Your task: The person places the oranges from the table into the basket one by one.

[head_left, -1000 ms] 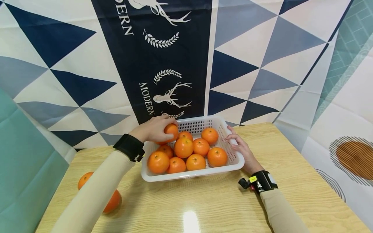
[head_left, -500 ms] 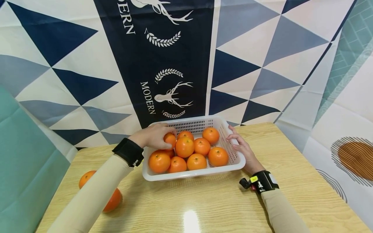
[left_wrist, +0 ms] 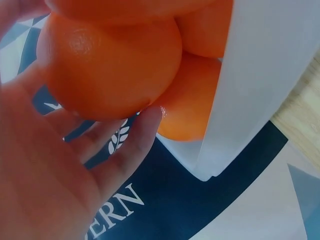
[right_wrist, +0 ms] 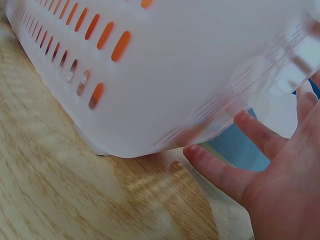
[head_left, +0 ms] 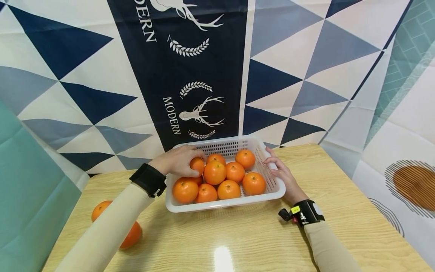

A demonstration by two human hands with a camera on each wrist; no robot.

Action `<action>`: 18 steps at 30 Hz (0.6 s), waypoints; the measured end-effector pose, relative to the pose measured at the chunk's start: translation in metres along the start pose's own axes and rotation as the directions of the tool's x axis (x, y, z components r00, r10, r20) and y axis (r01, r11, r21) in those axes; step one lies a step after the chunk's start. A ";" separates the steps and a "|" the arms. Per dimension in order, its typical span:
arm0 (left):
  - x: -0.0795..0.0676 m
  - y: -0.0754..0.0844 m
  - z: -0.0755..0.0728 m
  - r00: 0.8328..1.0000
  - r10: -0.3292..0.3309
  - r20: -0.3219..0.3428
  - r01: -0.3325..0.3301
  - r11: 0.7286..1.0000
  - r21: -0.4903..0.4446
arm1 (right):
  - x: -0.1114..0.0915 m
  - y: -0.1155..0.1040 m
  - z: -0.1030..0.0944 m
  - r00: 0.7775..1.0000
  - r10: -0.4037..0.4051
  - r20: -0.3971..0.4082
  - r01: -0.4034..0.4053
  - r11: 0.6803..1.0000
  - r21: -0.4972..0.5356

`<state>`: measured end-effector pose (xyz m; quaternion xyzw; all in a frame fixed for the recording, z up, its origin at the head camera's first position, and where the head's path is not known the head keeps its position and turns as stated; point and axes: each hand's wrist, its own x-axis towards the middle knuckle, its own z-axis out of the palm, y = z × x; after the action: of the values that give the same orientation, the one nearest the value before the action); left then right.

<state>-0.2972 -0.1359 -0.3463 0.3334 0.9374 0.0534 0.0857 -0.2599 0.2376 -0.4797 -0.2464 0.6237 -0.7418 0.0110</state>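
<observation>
In the head view, a white plastic basket [head_left: 217,204] full of oranges stands on the wooden table. My left hand [head_left: 179,159] reaches over its left end, fingers and thumb round an orange [head_left: 197,165] that lies on top of other oranges. From the left wrist, this orange [left_wrist: 112,67] shows close up between palm and fingertips, against another orange [left_wrist: 190,100] by the basket wall [left_wrist: 250,75]. My right hand [head_left: 285,177] holds the basket's right rim. In the right wrist view, right-hand fingertips touch the outside of the slotted wall [right_wrist: 165,85].
Two oranges, one of them in front [head_left: 131,235], lie on the table left of the basket, partly behind my left forearm. A patterned cloth [head_left: 204,68] hangs right behind the basket. The table's right edge [head_left: 374,215] runs beyond my right arm.
My left hand has lowered the orange a little, toward the near left of the basket, and it covers more of the orange underneath. The right hand and basket stay in place.
</observation>
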 end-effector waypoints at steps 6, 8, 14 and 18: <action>-0.008 -0.005 -0.009 0.999 0.007 -0.049 -0.007 1.000 -0.004 | 0.000 0.002 0.000 1.000 0.008 -0.003 -0.008 1.000 -0.012; -0.011 -0.007 -0.015 0.997 0.007 -0.081 -0.007 1.000 -0.009 | 0.000 0.003 -0.001 1.000 0.012 -0.002 -0.012 1.000 -0.016; -0.020 -0.014 -0.028 0.989 0.011 -0.147 -0.012 1.000 -0.003 | 0.000 0.002 -0.001 1.000 0.019 0.000 -0.019 1.000 -0.025; -0.028 -0.019 -0.030 0.987 -0.003 -0.159 0.003 1.000 -0.002 | -0.001 -0.001 0.001 1.000 0.014 0.008 -0.014 1.000 -0.013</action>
<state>-0.2932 -0.1700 -0.3165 0.3266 0.9417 0.0805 0.0113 -0.2587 0.2376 -0.4791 -0.2451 0.6300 -0.7367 0.0173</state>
